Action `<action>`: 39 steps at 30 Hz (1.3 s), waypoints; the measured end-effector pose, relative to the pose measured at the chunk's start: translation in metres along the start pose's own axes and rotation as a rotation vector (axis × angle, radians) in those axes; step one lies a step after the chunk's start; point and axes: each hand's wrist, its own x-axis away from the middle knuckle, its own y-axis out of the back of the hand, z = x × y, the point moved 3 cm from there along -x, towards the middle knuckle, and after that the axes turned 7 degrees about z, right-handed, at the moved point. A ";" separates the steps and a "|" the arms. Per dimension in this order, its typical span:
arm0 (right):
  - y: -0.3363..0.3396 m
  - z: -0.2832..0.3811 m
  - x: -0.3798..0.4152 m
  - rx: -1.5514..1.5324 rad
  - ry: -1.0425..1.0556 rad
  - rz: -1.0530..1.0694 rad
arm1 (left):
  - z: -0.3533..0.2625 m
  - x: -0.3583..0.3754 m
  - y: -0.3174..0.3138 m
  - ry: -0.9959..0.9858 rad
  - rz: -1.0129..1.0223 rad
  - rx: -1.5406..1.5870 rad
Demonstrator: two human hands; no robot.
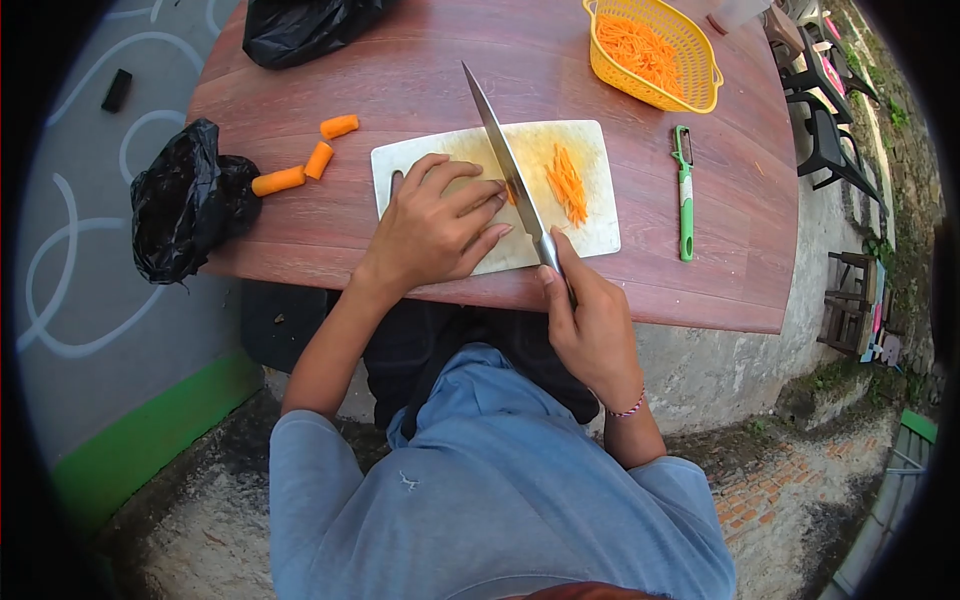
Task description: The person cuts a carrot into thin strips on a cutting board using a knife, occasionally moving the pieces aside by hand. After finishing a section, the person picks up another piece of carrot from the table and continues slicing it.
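Observation:
A white cutting board (410,160) lies on the wooden table (420,70). My left hand (435,225) presses flat on the board, fingers curled over a small carrot piece (511,192) that is mostly hidden. My right hand (590,320) grips the handle of a large chef's knife (505,155), whose blade rests beside my left fingertips. A pile of thin carrot strips (567,183) lies on the board to the right of the blade.
Three carrot chunks (318,158) lie left of the board beside a black plastic bag (185,200). Another black bag (300,28) sits at the far edge. A yellow basket (700,85) holds carrot strips. A green peeler (684,195) lies right of the board.

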 end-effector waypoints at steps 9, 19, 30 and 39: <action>0.010 -0.002 0.009 -0.067 -0.116 0.014 | -0.001 -0.002 0.003 0.012 -0.003 0.024; 0.004 0.002 0.010 -0.065 0.015 0.004 | 0.000 -0.002 0.000 0.003 -0.026 0.036; 0.014 0.006 0.037 -0.004 -0.076 0.091 | 0.000 -0.001 0.000 0.022 0.003 0.035; 0.005 0.006 0.035 0.092 -0.009 0.057 | 0.002 0.000 -0.001 0.018 -0.009 0.054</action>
